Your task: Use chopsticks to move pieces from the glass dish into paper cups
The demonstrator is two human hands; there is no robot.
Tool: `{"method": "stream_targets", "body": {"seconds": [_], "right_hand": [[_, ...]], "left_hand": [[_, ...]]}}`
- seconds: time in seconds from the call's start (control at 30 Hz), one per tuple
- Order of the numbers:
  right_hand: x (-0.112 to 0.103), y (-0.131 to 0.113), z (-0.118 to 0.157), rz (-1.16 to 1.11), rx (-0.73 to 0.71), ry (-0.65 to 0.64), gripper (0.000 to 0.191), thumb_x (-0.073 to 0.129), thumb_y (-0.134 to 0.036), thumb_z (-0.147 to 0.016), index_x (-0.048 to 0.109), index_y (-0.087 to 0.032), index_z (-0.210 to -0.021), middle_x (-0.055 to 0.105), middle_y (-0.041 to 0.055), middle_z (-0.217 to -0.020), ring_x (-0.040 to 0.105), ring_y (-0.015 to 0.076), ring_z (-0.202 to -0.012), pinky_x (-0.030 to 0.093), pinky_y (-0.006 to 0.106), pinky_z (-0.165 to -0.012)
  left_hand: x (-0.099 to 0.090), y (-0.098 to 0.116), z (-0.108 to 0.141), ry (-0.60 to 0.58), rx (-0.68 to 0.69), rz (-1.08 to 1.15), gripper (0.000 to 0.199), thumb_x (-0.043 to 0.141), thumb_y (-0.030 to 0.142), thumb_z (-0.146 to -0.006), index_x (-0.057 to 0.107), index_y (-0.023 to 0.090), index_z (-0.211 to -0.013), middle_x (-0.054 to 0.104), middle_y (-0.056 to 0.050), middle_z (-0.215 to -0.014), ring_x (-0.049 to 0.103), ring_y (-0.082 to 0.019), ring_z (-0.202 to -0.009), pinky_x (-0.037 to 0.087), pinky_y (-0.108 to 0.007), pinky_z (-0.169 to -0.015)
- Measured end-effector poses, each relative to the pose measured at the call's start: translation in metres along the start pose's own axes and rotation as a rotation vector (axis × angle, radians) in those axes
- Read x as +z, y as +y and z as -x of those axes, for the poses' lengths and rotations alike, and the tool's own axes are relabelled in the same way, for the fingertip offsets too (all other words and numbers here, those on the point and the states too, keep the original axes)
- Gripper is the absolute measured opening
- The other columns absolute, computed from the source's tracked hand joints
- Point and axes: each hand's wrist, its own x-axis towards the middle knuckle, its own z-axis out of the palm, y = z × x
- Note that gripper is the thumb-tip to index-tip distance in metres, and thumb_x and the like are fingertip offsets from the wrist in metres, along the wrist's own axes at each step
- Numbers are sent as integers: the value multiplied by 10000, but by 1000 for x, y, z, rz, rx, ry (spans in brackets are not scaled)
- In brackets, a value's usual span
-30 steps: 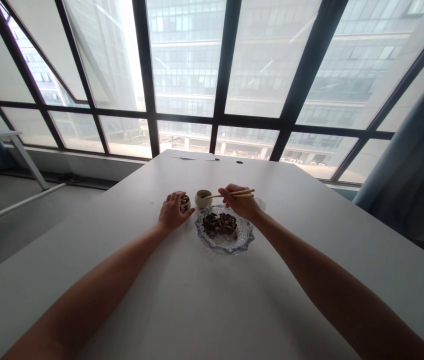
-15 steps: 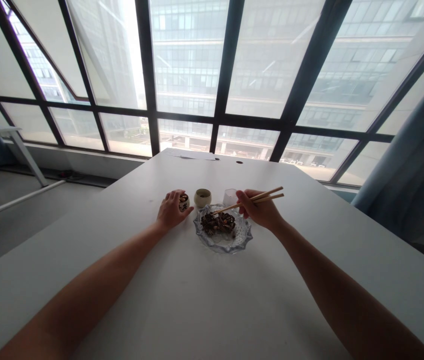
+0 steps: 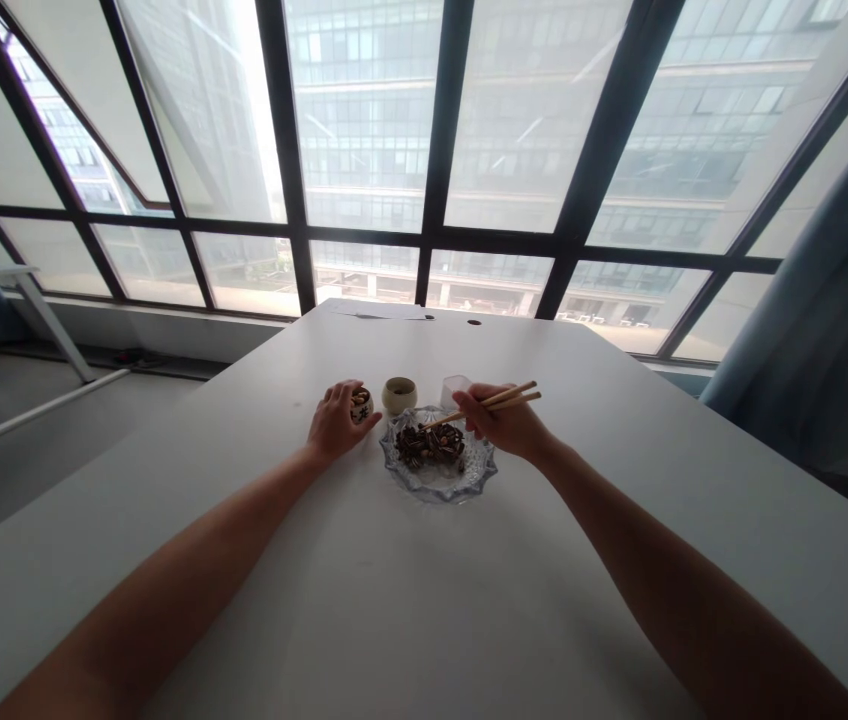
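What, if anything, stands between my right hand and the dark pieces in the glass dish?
Nothing visible. The chopsticks in your right hand slant over the rim of the glass dish, tips at the dark pieces; whether they touch is too small to tell. The clear cup stands beyond the dish, outside that path.

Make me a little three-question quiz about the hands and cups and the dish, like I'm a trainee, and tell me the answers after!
1. What does the right hand hold?
A) a silver metal spoon
B) two slim, pale wooden chopsticks
C) a red plastic fork

2. True or false: a round cream-coloured cup stands between the left hand and the small see-through cup.

3. What lies heaped in the clear, glass-like dish with a scalloped rim?

Key: 1. B. 2. True. 3. Small dark brown pieces.
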Motion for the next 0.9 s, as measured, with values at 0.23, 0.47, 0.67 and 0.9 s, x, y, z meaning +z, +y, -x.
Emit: {"method": "stream_targets", "body": {"seconds": [0.23, 0.47, 0.67, 0.9], "right_hand": [[-11, 14, -5, -76, 88, 22, 581, 506, -726, -866, 585, -188, -660, 627, 33, -518, 586, 129, -432, 440, 210, -412], [-10, 23, -7, -139, 131, 77, 555, 502, -691, -892, 573, -184, -678, 609, 15, -498, 544, 105, -374, 408, 191, -371], [-3, 22, -6, -124, 108, 15, 481, 514, -612, -918, 556, -196, -678, 607, 3, -514, 558, 111, -398, 419, 195, -388], [-4, 13, -5, -155, 76, 13, 464, 520, -596, -920, 548, -195, -688, 588, -8, -495, 542, 104, -375, 408, 188, -364]], "left_hand": [[-5, 8, -11, 38, 15, -3, 409, 558, 462, -917, 541, 211, -1239, 610, -135, -1338, 552, -319, -1269, 460, -492, -1042], [-7, 28, -30, 31, 75, -29, 391, 521, 501, -938, 581, 209, -1190, 610, -134, -1350, 556, -313, -1258, 459, -495, -1020], [-11, 56, -46, 25, 91, -15, 333, 520, 470, -954, 614, 211, -1140, 613, -122, -1350, 548, -302, -1267, 449, -498, -1022], [-13, 85, -59, 1, 95, -2, 285, 549, 417, -942, 632, 213, -1122, 634, -100, -1325, 560, -287, -1244, 440, -483, -1031]]}}
